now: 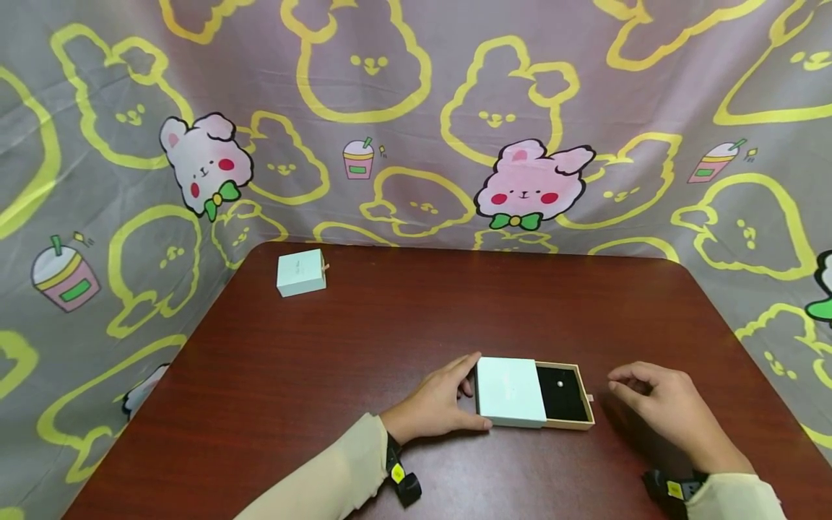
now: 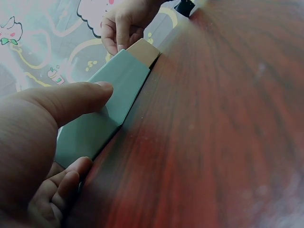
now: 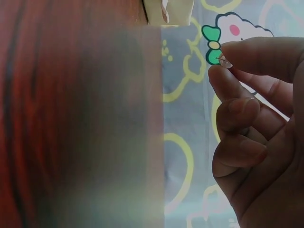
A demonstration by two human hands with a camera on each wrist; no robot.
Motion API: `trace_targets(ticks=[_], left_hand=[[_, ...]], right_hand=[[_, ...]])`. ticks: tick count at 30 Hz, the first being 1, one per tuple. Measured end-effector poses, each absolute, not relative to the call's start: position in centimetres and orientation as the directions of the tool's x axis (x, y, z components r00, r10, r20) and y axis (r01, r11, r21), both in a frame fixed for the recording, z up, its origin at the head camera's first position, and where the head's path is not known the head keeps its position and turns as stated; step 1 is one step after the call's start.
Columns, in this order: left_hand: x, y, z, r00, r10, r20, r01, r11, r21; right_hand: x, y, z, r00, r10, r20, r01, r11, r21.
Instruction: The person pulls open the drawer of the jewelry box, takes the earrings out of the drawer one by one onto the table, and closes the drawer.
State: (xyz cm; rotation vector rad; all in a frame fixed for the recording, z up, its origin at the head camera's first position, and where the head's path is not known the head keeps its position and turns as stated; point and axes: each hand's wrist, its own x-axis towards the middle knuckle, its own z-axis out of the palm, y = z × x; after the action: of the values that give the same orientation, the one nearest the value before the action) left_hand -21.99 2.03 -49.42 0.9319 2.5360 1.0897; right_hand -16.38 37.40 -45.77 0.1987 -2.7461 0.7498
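Pale sleeves (image 1: 325,469) reach in at the near side. The left hand (image 1: 432,404) has its grip clamped round the left end of a mint box (image 1: 510,390), right of centre on the near tabletop (image 1: 364,325). Its drawer (image 1: 572,425) stands partly out to the right, a pearly stud (image 1: 560,384) against black lining (image 1: 565,408). Just beyond, the right hand (image 1: 676,412) pinches a small shiny piece (image 3: 225,62), grip together. Another box (image 1: 302,272) sits far left

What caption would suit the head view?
Left hand holds a box, drawer partly out, white bead inside; right hand nearby.
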Motion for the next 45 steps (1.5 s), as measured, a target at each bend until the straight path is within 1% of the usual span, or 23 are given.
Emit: trace_targets(ticks=[3, 8, 18, 31, 39, 45], left_hand=[[-22.0, 1.9, -49.3, -0.775, 0.63, 0.041, 0.463, 0.523, 0.716], [-22.0, 1.9, -49.2, -0.778, 0.627, 0.047, 0.465, 0.522, 0.715], [-21.6, 2.4, -49.6, -0.764, 0.644, 0.022, 0.453, 0.513, 0.729], [-21.5, 2.5, -49.7, -0.755, 0.652, 0.071, 0.506, 0.51, 0.696], [-21.6, 2.3, -49.6, -0.758, 0.647, 0.086, 0.513, 0.509, 0.691], [-21.7, 1.9, -49.3, -0.761, 0.642, 0.095, 0.514, 0.506, 0.692]], right_hand=[[-16.5, 37.4, -45.7, -0.948, -0.065, 0.312, -0.213, 0.857, -0.469], [-16.7, 37.6, -45.6, -0.958, -0.08, 0.277, -0.204, 0.867, -0.455], [-15.7, 38.6, -46.2, -0.971, -0.065, 0.231, -0.161, 0.89, -0.427], [-15.2, 39.0, -46.4, -0.99, -0.062, 0.125, -0.11, 0.895, -0.433], [-15.6, 38.8, -46.4, -0.987, -0.093, 0.128, -0.139, 0.898, -0.417], [-16.1, 38.8, -46.0, -0.992, -0.101, 0.071, -0.121, 0.902, -0.413]])
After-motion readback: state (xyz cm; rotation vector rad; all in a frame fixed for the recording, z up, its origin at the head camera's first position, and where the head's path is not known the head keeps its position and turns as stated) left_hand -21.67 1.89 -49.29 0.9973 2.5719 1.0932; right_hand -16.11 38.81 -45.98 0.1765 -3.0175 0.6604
